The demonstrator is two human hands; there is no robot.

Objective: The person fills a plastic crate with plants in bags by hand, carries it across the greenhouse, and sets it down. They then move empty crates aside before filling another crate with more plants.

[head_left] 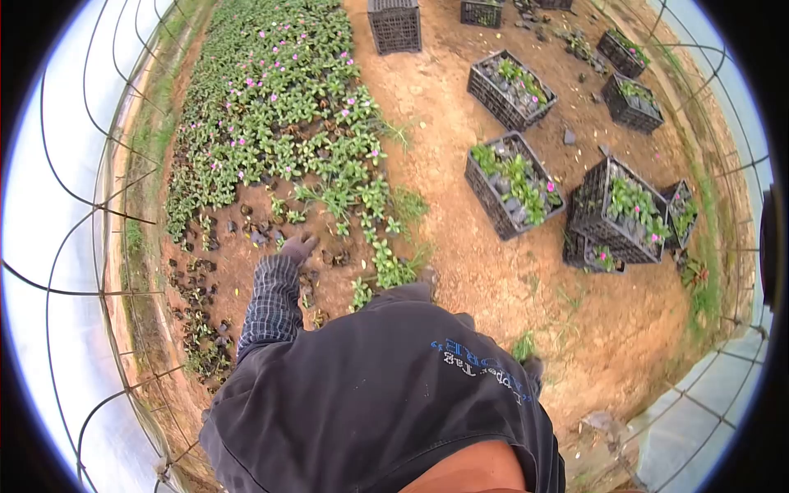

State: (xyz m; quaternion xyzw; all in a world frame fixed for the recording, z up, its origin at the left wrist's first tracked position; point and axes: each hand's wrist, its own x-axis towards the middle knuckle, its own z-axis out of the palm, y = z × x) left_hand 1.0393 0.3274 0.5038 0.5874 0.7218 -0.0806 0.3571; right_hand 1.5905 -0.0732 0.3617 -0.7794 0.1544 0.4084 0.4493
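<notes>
My left hand (299, 247), in what looks like a dark glove, reaches low over the bare soil at the edge of the plant bed. Its fingers are stretched out and slightly apart, with nothing visible in them. A checked sleeve (274, 294) covers that forearm. Small dark seedling pots (259, 237) lie scattered just left of the hand, and a few leafy seedlings (288, 215) stand just beyond it. My right hand does not show; my dark shirt (362, 386) fills the lower middle of the view.
Dense pink-flowered plants (271, 90) cover the bed ahead. Across the dirt path (436, 164), black crates hold potted plants: one nearby (493, 193), another behind it (493, 94), and a stacked one (596, 201) at right. Curved greenhouse frame bars (103, 205) line the left side.
</notes>
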